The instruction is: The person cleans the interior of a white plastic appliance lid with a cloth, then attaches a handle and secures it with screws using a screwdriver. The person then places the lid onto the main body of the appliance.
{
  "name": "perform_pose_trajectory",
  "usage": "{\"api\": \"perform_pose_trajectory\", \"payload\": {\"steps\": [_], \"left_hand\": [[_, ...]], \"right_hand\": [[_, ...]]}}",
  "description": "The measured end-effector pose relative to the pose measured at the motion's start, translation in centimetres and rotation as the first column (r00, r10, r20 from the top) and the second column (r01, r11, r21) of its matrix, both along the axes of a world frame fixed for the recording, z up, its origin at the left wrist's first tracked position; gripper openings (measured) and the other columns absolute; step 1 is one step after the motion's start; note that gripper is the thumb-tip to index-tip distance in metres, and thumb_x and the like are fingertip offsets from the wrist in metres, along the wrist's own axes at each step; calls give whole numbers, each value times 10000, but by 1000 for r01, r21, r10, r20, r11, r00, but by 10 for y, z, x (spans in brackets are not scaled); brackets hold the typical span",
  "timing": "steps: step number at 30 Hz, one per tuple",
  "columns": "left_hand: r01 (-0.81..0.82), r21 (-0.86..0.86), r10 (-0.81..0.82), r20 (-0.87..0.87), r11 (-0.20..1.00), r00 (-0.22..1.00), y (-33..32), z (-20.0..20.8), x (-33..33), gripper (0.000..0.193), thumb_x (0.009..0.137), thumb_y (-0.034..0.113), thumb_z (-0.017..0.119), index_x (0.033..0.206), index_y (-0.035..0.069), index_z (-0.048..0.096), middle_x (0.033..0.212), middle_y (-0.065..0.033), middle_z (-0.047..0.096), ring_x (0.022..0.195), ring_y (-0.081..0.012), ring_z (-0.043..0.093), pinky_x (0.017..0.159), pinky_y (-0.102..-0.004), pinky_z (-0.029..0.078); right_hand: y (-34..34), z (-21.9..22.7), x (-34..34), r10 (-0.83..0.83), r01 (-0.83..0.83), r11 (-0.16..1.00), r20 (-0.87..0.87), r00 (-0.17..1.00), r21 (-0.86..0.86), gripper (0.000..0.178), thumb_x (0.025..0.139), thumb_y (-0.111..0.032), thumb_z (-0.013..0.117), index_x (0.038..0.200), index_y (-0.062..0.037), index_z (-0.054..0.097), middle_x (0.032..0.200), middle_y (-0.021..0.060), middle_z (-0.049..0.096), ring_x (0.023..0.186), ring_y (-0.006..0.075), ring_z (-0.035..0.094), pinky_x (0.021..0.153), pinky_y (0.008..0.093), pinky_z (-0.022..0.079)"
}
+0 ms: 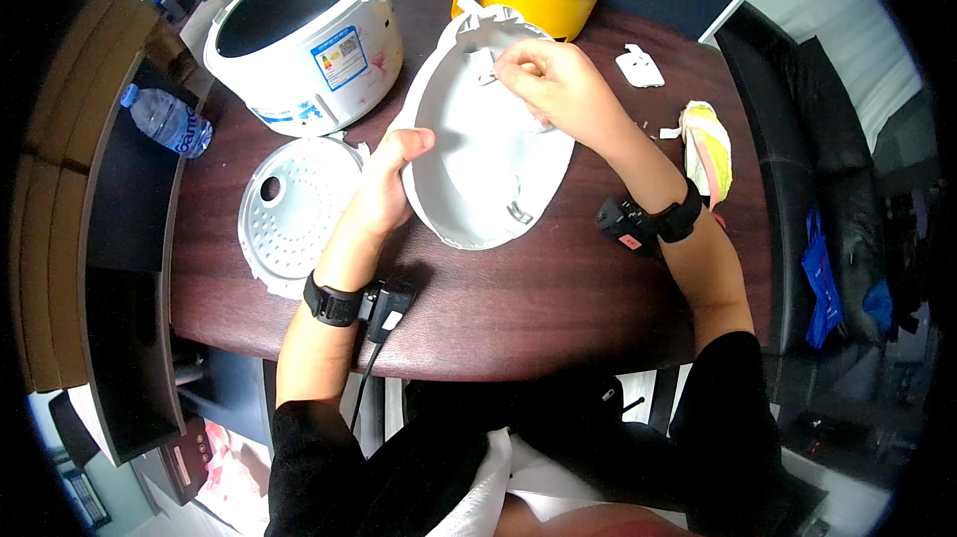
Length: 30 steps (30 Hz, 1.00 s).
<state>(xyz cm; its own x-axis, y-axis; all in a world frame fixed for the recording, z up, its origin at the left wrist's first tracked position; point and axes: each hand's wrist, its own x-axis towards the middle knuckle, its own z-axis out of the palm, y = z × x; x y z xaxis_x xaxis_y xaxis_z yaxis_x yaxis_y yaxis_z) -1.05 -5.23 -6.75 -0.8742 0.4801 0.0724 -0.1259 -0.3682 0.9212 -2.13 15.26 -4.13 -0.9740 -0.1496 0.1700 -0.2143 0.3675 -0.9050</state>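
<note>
A hollow white plastic lid shell [467,168], apparently a rice cooker's, is tilted up over the table with its inside toward me. My left hand [387,183] grips its left rim, the thumb lying over the edge. Inside the shell's upper part, my right hand [560,88] has its fingers pinched together beside a small light clip-like part [484,68]. Whatever lies between those fingertips is hidden. A metal clip [518,212] shows near the shell's lower end. Left of the shell lies a round perforated inner lid plate [304,203], beneath the rice cooker body [267,83], which stands without a lid.
A yellow pot [528,6] with a glass lid stands at the back. On the right are a small white plastic piece [639,68] and a crumpled yellow-white cloth [706,150]. A water bottle [167,120] lies by the left edge. A black sofa [827,148] adjoins the table's right side.
</note>
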Motion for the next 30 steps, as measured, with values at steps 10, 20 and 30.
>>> {"api": "perform_pose_trajectory", "payload": {"steps": [10, 20, 30], "left_hand": [[80, 19, -81, 89, 997, 993, -6, -12, -8, 569, 781, 297, 484, 1225, -56, 452, 1092, -171, 584, 966, -224, 581, 845, -312, 463], [40, -118, -28, 101, 992, 995, -8, -18, -12, 536, 759, 367, 477, 1075, -58, 562, 991, -164, 617, 884, -249, 592, 783, -327, 477], [75, -68, -73, 22, 995, 997, -4, -5, -2, 649, 770, 310, 479, 1299, -51, 375, 1169, -174, 538, 1033, -226, 547, 877, -314, 442]], "right_hand": [[-1, -21, -6, -86, 90, 996, -232, 969, 5, 202, 872, -176, 601, 887, 24, 626, 617, 57, 594, 539, 93, 523, 516, 260, 428], [0, -24, -7, -72, 91, 993, -240, 968, 69, 179, 910, -178, 564, 919, -2, 594, 604, -44, 475, 478, 22, 404, 426, 197, 319], [-2, -10, 3, -47, 97, 982, -293, 955, 161, 160, 894, -177, 588, 892, -18, 606, 593, -38, 486, 472, 26, 402, 424, 197, 317]]}}
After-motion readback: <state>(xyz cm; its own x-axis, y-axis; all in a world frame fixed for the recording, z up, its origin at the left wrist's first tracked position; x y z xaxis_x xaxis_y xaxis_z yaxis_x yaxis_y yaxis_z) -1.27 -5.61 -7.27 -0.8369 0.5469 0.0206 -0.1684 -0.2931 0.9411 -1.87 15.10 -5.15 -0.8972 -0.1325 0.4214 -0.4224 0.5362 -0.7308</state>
